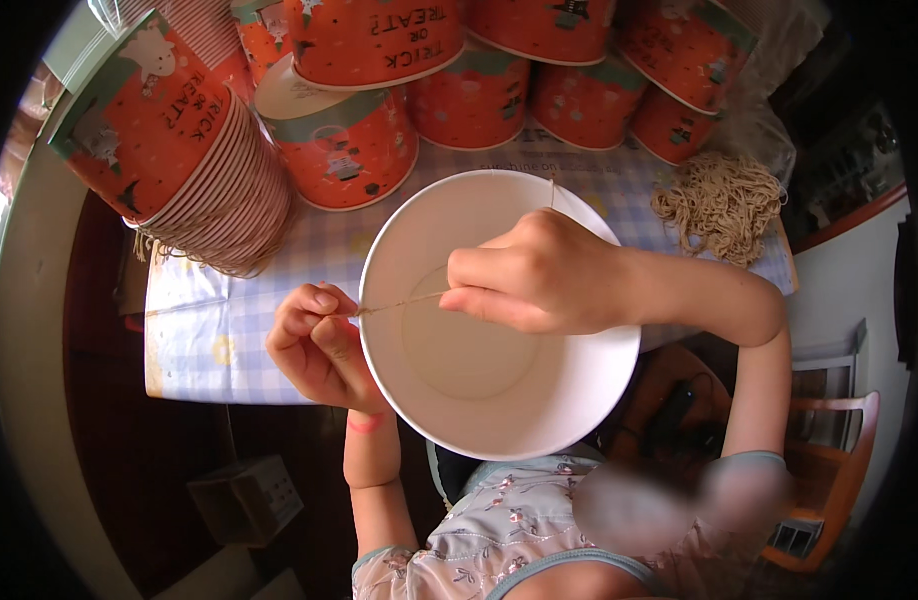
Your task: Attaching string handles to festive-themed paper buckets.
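- Over the checked table (229, 340), a white paper bucket (479, 400) is tilted toward the person, so its inside is reachable.
- Twine (399, 303) is pinched by the left hand (314, 345) at the rim.
- Inside, twine is pinched by the right hand (539, 275), keeping it taut.

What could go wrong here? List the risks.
1. The string is thin and pulled taut between the left hand and the right hand; it might snap or slip from the pinch.
2. The white paper bucket hangs past the table edge, so it may drop.
3. The leaning stack of orange buckets could topple if bumped.
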`<state>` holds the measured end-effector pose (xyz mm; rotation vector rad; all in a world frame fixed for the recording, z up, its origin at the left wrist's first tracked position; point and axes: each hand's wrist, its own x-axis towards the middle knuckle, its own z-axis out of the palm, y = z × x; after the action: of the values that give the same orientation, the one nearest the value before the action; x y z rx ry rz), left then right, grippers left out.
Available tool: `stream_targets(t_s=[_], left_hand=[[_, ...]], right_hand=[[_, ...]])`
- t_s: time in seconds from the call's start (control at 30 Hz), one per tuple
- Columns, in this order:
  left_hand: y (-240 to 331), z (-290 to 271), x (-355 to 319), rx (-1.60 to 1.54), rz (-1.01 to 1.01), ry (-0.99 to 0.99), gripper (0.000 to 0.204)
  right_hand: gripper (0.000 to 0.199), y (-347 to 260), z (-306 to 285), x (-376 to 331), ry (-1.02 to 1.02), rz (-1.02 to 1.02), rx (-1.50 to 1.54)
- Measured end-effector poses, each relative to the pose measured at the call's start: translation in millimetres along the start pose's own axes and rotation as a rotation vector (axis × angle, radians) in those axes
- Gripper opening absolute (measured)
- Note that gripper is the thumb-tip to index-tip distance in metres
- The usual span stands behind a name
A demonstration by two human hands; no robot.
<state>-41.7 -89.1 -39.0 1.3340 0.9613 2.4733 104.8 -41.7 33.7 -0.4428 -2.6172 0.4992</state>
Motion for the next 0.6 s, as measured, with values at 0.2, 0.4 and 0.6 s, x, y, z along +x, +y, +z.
stream_targets(t_s=[0.2, 0.4, 0.6], left_hand=[[5, -9, 2, -0.194, -0.181, -0.091, 0.01], [18, -15, 16, -0.022, -0.255, -0.238, 0.015], [16, -14, 24, -0.263, -0.384, -0.229, 0.023]], right_hand=[[0.019, -13, -24, 10, -0.284, 0.308, 0.351], [0.016, -14, -35, 29, -0.172, 0.181, 0.526], [0.014, -11, -30, 37, -0.202, 0.061, 0.507]])
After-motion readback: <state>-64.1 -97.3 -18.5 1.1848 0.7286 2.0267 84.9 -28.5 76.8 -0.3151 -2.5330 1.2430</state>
